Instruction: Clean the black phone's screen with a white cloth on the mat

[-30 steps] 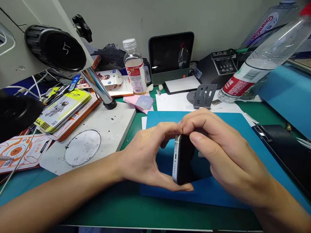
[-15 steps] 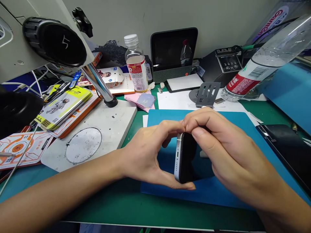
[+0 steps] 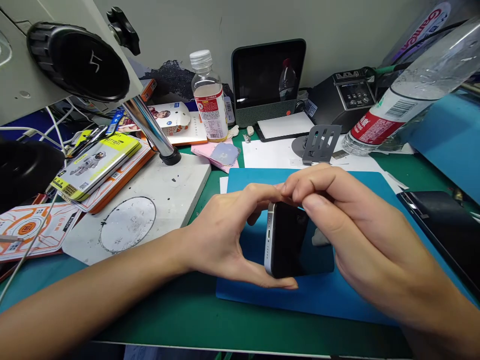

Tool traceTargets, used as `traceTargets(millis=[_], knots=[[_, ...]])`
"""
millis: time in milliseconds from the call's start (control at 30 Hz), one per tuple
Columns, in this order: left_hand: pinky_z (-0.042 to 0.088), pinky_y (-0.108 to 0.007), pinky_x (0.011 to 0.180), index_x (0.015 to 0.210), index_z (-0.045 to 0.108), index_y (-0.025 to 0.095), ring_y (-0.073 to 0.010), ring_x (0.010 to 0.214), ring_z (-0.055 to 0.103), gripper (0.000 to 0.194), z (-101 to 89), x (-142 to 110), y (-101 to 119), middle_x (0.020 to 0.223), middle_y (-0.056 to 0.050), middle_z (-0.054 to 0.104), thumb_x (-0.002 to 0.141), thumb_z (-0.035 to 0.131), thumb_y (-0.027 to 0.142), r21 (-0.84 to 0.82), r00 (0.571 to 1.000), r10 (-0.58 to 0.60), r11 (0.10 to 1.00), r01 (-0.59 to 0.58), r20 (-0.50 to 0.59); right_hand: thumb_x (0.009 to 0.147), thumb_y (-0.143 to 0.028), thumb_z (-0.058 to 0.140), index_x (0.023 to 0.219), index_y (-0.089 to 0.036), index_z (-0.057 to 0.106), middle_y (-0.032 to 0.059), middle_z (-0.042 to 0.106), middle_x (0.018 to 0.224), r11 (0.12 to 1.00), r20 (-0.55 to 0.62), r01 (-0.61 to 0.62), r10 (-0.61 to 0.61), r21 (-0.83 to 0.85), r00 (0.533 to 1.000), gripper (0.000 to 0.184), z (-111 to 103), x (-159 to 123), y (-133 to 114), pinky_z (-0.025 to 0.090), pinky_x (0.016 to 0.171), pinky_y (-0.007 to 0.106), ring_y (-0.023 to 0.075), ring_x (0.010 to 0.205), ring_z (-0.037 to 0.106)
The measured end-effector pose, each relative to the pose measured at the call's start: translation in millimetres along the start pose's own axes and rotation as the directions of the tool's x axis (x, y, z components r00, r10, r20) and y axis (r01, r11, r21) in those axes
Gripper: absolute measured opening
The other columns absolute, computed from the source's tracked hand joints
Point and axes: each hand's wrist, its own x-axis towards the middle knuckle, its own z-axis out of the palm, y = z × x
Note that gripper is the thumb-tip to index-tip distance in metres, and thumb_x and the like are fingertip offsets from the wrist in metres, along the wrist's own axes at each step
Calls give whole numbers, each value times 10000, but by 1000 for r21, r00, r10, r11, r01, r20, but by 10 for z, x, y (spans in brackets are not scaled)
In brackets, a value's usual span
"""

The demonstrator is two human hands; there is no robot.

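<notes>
A smartphone (image 3: 285, 240) with a silver frame and dark screen stands on its long edge above the blue mat (image 3: 337, 295). My left hand (image 3: 225, 235) clamps it, thumb under the lower edge and fingers curled over the top. My right hand (image 3: 345, 225) is closed on the phone's upper edge from the right, thumb and fingertips pressed together beside the left fingertips. The phone's far end is hidden behind my right hand.
A microscope head (image 3: 71, 60) and its white base (image 3: 150, 200) stand at left beside stacked boxes (image 3: 97, 165). Behind are a small bottle (image 3: 208, 97), a dark screen device (image 3: 268, 80), a grey stand (image 3: 320, 145), a soldering station (image 3: 345, 100) and a tilted water bottle (image 3: 412, 85). A black panel (image 3: 442, 230) lies right.
The phone has turned slightly, showing more of its dark screen. My right thumb has slid a little to the right along the top edge. Both hands stay closed on it.
</notes>
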Motion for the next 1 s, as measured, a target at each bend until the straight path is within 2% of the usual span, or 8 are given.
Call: traceTargets(millis=[100, 267, 467, 700, 800, 1000], knots=[[500, -274, 628, 1306, 449, 286, -139, 752, 627, 853, 3, 4, 3, 1141, -34, 661, 640, 928, 516, -24, 1000, -14, 1000, 14, 5, 1050, -268, 463, 1081, -301, 603, 5, 638, 1024, 998, -13, 36, -37, -54, 999, 147, 4, 21, 4, 513, 780, 346, 189, 930, 625], [535, -301, 693, 1295, 394, 288, -211, 924, 687, 858, 18, 13, 32, 1101, -33, 644, 657, 931, 489, -105, 998, -67, 992, 68, 16, 1024, -181, 470, 1062, -254, 624, 31, 661, 1062, 978, -25, 121, -127, -168, 992, 175, 12, 38, -17, 518, 821, 339, 192, 988, 638], [555, -299, 701, 1295, 382, 290, -183, 857, 680, 896, 33, 15, 20, 1071, -19, 633, 633, 946, 508, -111, 999, -46, 993, 46, 2, 1028, -172, 455, 1031, -236, 620, 45, 660, 1056, 975, 11, 125, -125, -185, 992, 177, 10, 25, -29, 527, 788, 320, 185, 980, 639], [602, -419, 911, 1355, 412, 287, -266, 1037, 686, 925, 42, -23, -5, 1110, -46, 645, 633, 939, 525, -72, 1000, 8, 997, -9, -9, 1036, -195, 452, 1041, -250, 601, 52, 651, 1060, 981, 19, 104, -102, -165, 995, 160, 18, 6, -53, 535, 812, 353, 209, 989, 639], [607, -421, 909, 1366, 416, 293, -266, 1030, 689, 933, 41, -30, 0, 1113, -50, 646, 634, 929, 559, -52, 1000, 12, 999, -12, -10, 1036, -194, 452, 1046, -255, 597, 53, 646, 1066, 982, 18, 97, -95, -163, 995, 157, 19, 4, -48, 532, 804, 354, 211, 986, 636], [615, -415, 893, 1371, 413, 288, -256, 1002, 690, 911, 22, -16, 5, 1087, -44, 647, 651, 935, 487, -49, 1000, 19, 999, -18, 2, 1026, -203, 475, 1035, -257, 597, 42, 651, 1056, 984, 14, 93, -92, -153, 996, 134, 14, 13, -38, 527, 795, 346, 206, 972, 633]])
